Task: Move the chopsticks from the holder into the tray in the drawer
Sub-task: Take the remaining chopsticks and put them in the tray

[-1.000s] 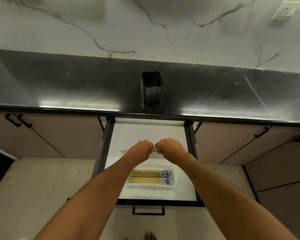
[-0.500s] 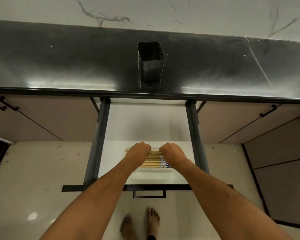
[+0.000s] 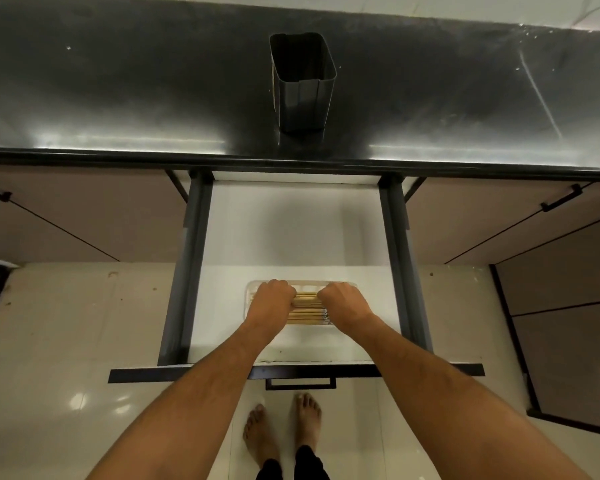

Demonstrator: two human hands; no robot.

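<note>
**Entry: last chopsticks going down into the tray**

The chopsticks (image 3: 305, 308) lie crosswise in the tray (image 3: 303, 282), parallel, side by side, patterned ends toward my right. The top ones run between my two fists. I judge I am holding them by both ends so they go down level and line up with those already lying there, rather than dropping in at an angle.

Left hand (image 3: 270, 301): curled into a fist over the left end of the row, knuckles up. Fingers are tucked under, so I cannot tell whether they are pinching wood or only resting on it.

Right hand (image 3: 343, 303): same posture over the right end, close beside the patterned tips. Grip hidden in the same way; cannot tell.

The tray is pale and shallow and sits near the front of the drawer (image 3: 291, 230), which is pulled well out. The rest of the white drawer floor is bare. Being near the front keeps the tray within reach from where I stand.

Holder (image 3: 302, 81): upright on the dark counter (image 3: 118, 98), straight behind the drawer. Its mouth faces the camera and looks empty. Judgement: transfer nearly complete; what remains is letting go and withdrawing both hands.

Risk: releasing one end first could roll a stick across the row.
</note>
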